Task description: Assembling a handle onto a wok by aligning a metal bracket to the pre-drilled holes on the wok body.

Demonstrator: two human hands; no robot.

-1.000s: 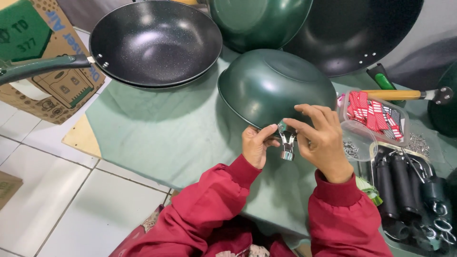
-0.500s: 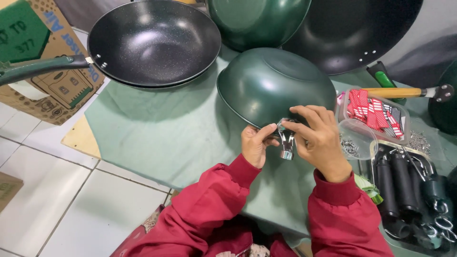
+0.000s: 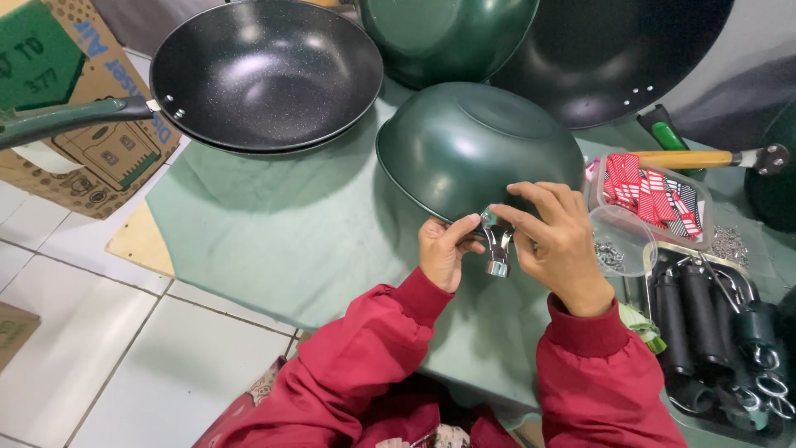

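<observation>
both hands pinch the metal handle bracket [image 3: 497, 242] against the near rim of the upturned green pan [image 3: 477, 145], left hand [image 3: 444, 249] and right hand [image 3: 560, 236] equally close, its long axis pointing back toward the person.

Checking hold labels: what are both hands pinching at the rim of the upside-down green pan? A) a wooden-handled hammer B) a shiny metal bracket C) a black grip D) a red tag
B: both the left hand and right hand pinch a shiny metal bracket at the rim of the green pan.
</observation>
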